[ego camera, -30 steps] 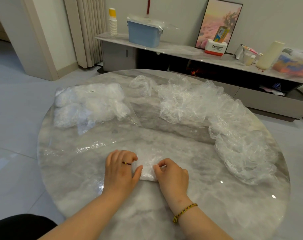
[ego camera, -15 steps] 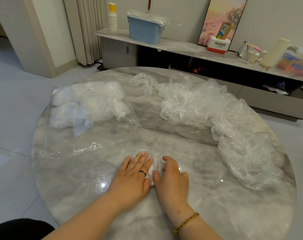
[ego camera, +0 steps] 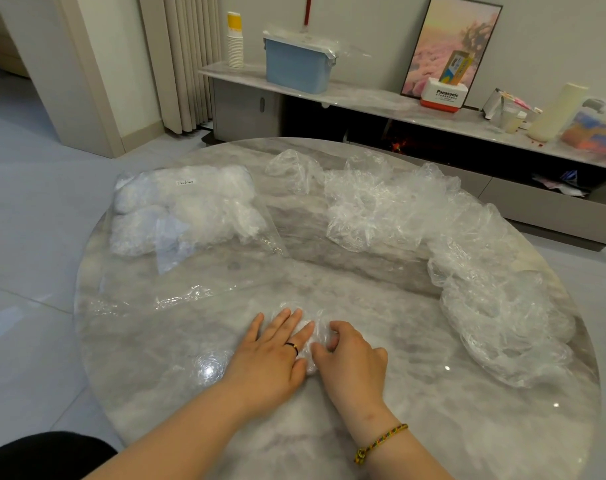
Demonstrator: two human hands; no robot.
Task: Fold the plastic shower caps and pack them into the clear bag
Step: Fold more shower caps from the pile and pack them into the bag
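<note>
The small folded clear plastic shower cap (ego camera: 318, 332) lies on the round grey marble counter (ego camera: 433, 427) near its front edge. Its long axis runs away from the person, though much of it is hidden. The left hand (ego camera: 277, 351) presses it with straight fingers; the right hand (ego camera: 351, 356) curls its fingers round its right edge. A second ago the left hand's fingers were curled at its left edge.

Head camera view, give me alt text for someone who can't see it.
A left hand lies flat on a folded shower cap while the right hand grips its edge, on a round marble table. A clear bag of folded caps sits far left; unfolded shower caps heap along the right.
</note>
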